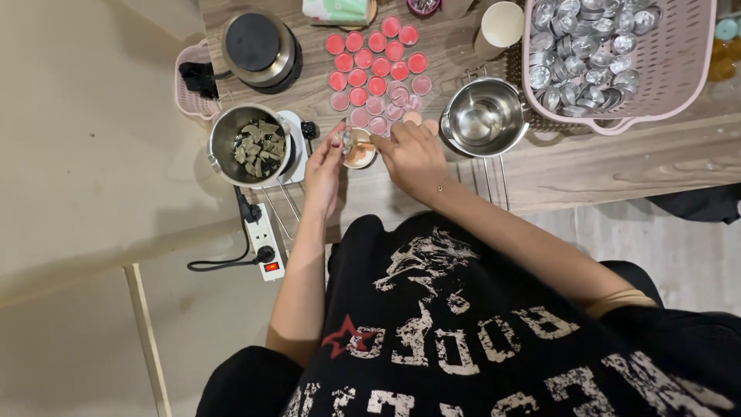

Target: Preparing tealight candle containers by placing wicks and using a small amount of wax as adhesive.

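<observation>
— Pinched between the thumb and fingers of the left hand is a small silvery piece, too small to be made out for certain; a wick tab is a fair guess. The right hand is closed on the rim of the small cup, which is held on the wooden table just between the two hands.

— And where is that cup set among the rest?

— It is placed just in front of the cluster of filled red and pink cups, between the pot of wax chunks on the left and the empty steel pot on the right. More empty tins are heaped in the pink basket.

— Which step is judged to be in hand?

— Fitting the small piece into the steadied cup, it would seem.

— What is called for next?

— The piece should be lowered to the middle of the cup's floor and pressed flat, while the cup is kept from sliding or tipping into its neighbours.
</observation>
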